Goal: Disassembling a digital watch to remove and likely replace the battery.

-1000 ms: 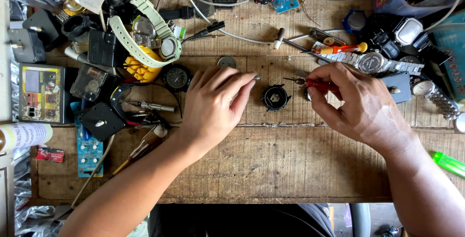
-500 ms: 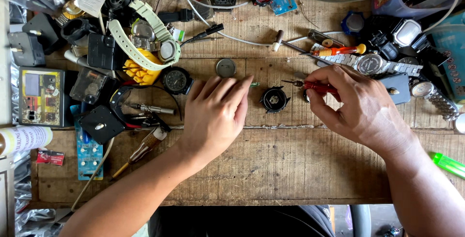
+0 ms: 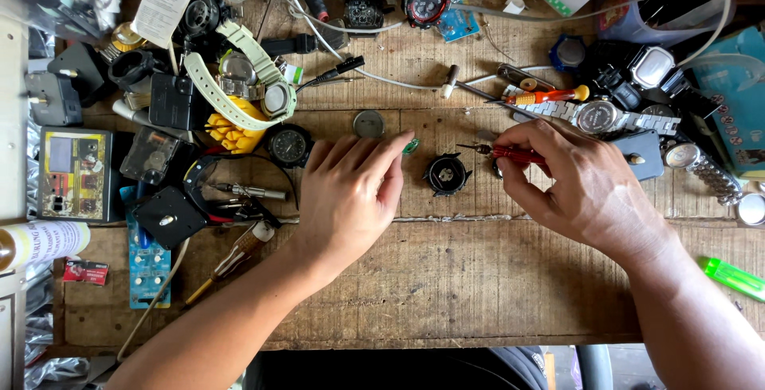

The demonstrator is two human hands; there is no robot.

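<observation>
Two hands over the bench (image 3: pixel 446 294), right hand (image 3: pixel 586 187) pinching a red screwdriver (image 3: pixel 514 152), left hand (image 3: pixel 351 191) flat, fingers together, small round black watch case (image 3: pixel 446 173) between them.

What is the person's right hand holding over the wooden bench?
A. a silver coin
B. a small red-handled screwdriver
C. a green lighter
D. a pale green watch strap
B: the right hand grips a small red-handled screwdriver, tip pointing toward the round black watch part.

a worn wooden plank workbench (image 3: pixel 446 294) in soft daylight, its back edge crowded with clutter.
</observation>
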